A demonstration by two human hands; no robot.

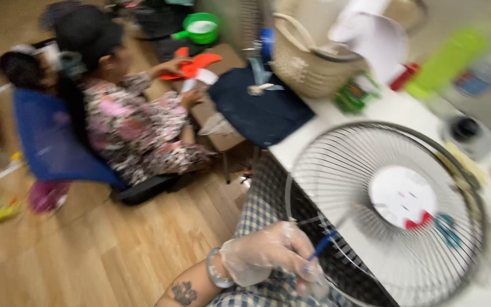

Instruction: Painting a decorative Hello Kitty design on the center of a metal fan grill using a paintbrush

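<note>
Wire, grey and round, makes up the fan guard (387, 210) that lies flat on the white table (404, 108), just ahead of the one hand in view. I take that hand (268, 258) for the left, coming up from the lower edge in a thin clear glove with a bracelet at the wrist; its fingers are closed around a slim blue tool (320, 247), perhaps a brush or pen, whose tip rests against the guard's near rim. The right hand is out of view. Beyond the guard, further from the hand, stand a woven basket (308, 65), a green bottle (447, 62) and a small dark-capped jar (467, 133). Off to the hand's left, a person in a floral top (137, 122) sits on the wooden floor (115, 250) with orange paper (191, 65). With no second hand seen steadying it, the guard might slide on the smooth tabletop under a push from the tool, and the thin tip could slip between the wires.
</note>
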